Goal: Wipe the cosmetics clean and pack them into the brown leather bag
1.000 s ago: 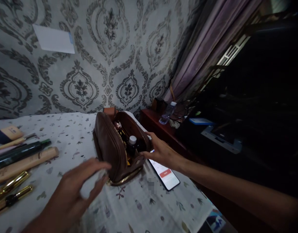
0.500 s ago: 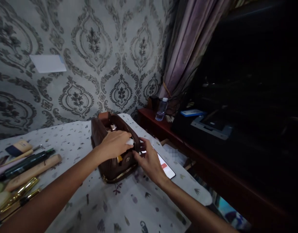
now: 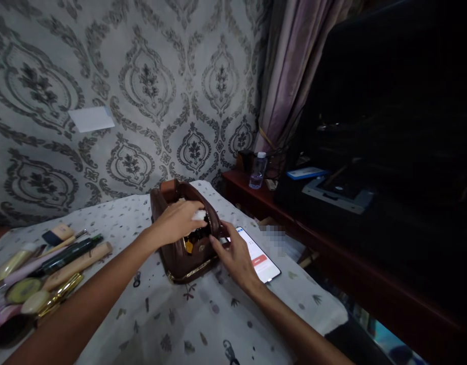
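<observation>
A brown bag [image 3: 187, 268] with a gold zipper stands unzipped on the patterned white cloth. My left hand [image 3: 178, 220] is over its opening, with the fingers closed on a small white item [image 3: 199, 215] whose lower part is out of sight. My right hand [image 3: 233, 251] pinches the bag's right edge between thumb and fingers. Inside the bag, something yellow [image 3: 188, 246] shows near the front. A lit phone [image 3: 265, 263] lies just right of the bag, partly behind my right hand.
Several cosmetics lie at the left, among them a dark green tube [image 3: 69, 255], a beige tube [image 3: 79, 263] and a brush [image 3: 12, 329]. A clear bottle [image 3: 257, 172] stands on the dark red furniture [image 3: 233, 177] beyond the cloth. A large black screen [image 3: 389, 111] rises at the right.
The view has shifted, showing more of the cosmetics at the left. My left hand has lifted slightly within the bag's opening with the white item. My right hand keeps its hold on the edge.
</observation>
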`<state>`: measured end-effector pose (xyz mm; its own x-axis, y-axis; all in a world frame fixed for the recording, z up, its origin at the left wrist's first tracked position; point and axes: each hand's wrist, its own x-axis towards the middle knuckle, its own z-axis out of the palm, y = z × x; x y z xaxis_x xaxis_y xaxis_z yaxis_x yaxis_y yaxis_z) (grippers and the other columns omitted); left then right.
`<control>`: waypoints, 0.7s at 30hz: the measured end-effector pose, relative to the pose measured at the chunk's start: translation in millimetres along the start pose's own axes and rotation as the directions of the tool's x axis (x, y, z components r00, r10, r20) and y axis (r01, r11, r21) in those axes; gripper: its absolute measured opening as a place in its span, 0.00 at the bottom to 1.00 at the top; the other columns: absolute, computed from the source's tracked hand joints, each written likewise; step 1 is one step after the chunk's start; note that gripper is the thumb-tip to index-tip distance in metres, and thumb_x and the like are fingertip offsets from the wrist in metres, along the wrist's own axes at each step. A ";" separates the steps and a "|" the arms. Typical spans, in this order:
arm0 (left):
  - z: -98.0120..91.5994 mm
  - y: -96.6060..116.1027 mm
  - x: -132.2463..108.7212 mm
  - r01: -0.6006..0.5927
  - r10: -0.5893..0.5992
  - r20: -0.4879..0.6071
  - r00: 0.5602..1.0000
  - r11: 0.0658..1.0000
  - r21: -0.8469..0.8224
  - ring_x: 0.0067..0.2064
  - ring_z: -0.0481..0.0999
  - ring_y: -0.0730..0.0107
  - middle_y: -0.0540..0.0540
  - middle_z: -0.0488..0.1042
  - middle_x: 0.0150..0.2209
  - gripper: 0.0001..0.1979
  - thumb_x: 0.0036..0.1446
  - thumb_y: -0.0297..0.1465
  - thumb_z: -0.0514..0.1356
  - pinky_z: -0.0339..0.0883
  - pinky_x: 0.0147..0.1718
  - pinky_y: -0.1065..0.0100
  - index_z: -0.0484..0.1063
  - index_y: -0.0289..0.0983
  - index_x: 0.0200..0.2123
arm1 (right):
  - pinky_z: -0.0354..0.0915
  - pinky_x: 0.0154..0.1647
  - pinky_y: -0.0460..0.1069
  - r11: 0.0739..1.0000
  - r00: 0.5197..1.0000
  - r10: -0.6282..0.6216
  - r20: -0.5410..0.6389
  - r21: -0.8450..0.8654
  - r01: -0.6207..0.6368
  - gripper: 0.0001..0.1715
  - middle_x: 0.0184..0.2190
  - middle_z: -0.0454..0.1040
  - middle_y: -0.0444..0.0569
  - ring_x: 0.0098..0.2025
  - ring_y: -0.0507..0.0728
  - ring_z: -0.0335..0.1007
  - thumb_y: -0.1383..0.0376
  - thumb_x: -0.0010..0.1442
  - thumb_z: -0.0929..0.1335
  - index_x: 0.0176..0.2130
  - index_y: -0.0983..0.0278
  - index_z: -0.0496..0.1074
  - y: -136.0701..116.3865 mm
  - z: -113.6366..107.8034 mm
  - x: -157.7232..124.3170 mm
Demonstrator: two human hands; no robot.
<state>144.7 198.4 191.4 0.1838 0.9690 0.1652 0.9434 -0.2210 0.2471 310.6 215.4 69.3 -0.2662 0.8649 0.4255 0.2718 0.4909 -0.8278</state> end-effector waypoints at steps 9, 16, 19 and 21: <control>-5.2 -19.6 -89.0 0.138 -0.267 -0.418 0.868 0.940 -0.313 0.43 0.78 0.60 0.47 0.80 0.41 0.15 0.59 0.43 0.57 0.71 0.37 0.68 0.76 0.40 0.40 | 0.63 0.56 0.60 0.973 0.994 0.065 0.083 -0.229 -0.045 0.45 0.58 0.66 0.63 0.59 0.67 0.64 0.55 0.55 0.71 0.64 0.67 0.54 -31.6 0.5 51.1; 42.0 -44.8 -143.1 0.267 -0.380 -0.324 0.867 0.901 -0.342 0.40 0.80 0.59 0.46 0.81 0.37 0.15 0.58 0.45 0.57 0.74 0.38 0.66 0.76 0.41 0.36 | 0.66 0.46 0.57 0.748 0.941 0.075 0.329 -0.643 0.165 0.49 0.54 0.68 0.61 0.52 0.69 0.69 0.60 0.54 0.73 0.67 0.61 0.49 -70.3 12.4 82.0; 52.6 -53.8 -158.3 0.344 -0.452 -0.274 0.849 0.866 -0.362 0.39 0.81 0.58 0.47 0.81 0.36 0.16 0.56 0.47 0.58 0.75 0.37 0.65 0.77 0.42 0.35 | 0.66 0.42 0.55 0.707 0.938 0.091 0.334 -0.685 0.175 0.44 0.54 0.67 0.60 0.50 0.67 0.71 0.68 0.58 0.68 0.67 0.60 0.47 -70.3 14.2 79.8; 59.0 -60.9 -166.6 0.365 -0.464 -0.247 0.851 0.860 -0.357 0.40 0.81 0.58 0.47 0.81 0.37 0.16 0.56 0.47 0.58 0.76 0.38 0.64 0.77 0.42 0.35 | 0.66 0.42 0.54 0.695 0.940 0.083 0.331 -0.695 0.183 0.43 0.53 0.68 0.59 0.49 0.66 0.72 0.73 0.59 0.65 0.68 0.61 0.46 -69.0 13.7 78.7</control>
<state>72.8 56.9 92.5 -0.3496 0.8995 0.2621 0.7796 0.1241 0.6138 258.3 248.1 154.9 -0.5337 0.8192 0.2098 0.7830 0.5724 -0.2433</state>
